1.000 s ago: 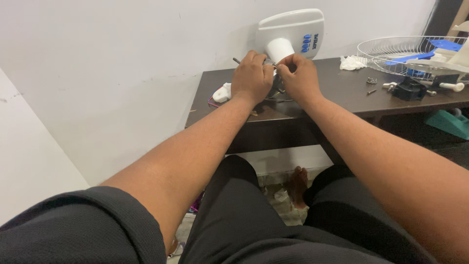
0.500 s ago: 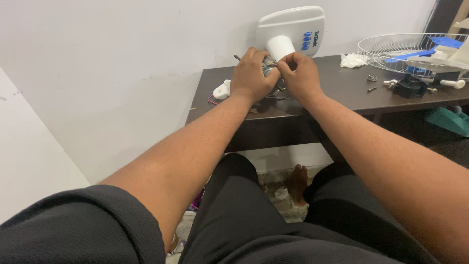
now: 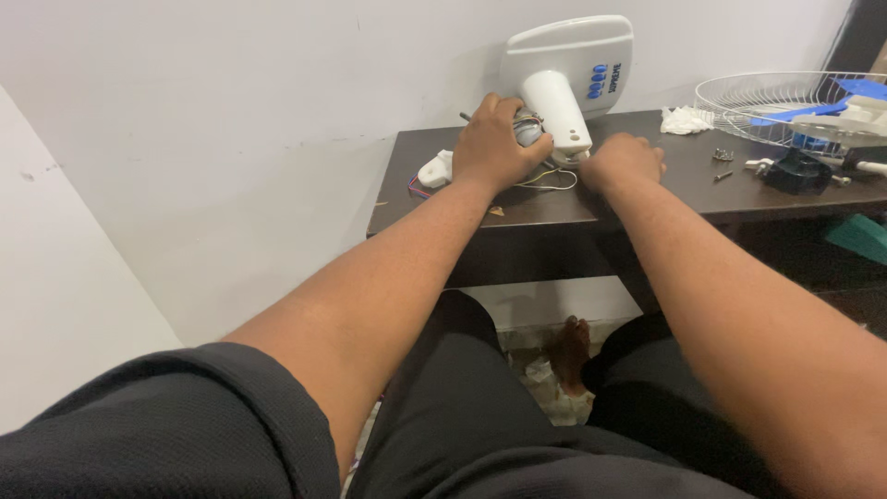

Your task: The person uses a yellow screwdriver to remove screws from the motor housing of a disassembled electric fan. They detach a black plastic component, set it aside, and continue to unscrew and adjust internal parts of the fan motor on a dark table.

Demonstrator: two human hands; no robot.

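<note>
On dark table (image 3: 517,208), left hand (image 3: 494,148) around motor (image 3: 528,127)

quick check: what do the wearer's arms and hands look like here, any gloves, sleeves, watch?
Both hands, left hand and right hand, are bare: no gloves, and no rings or watch visible. Forearms are uncovered. A short black sleeve of textured knit fabric covers the left upper arm. No cables or markings.

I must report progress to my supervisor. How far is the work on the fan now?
Already done: the wire guard is off and lies on the dark table, with screws loose beside it. In hand: the left hand grips the motor part at the white fan housing; the right hand rests on the table. Left: thin wires lie loose.
</note>
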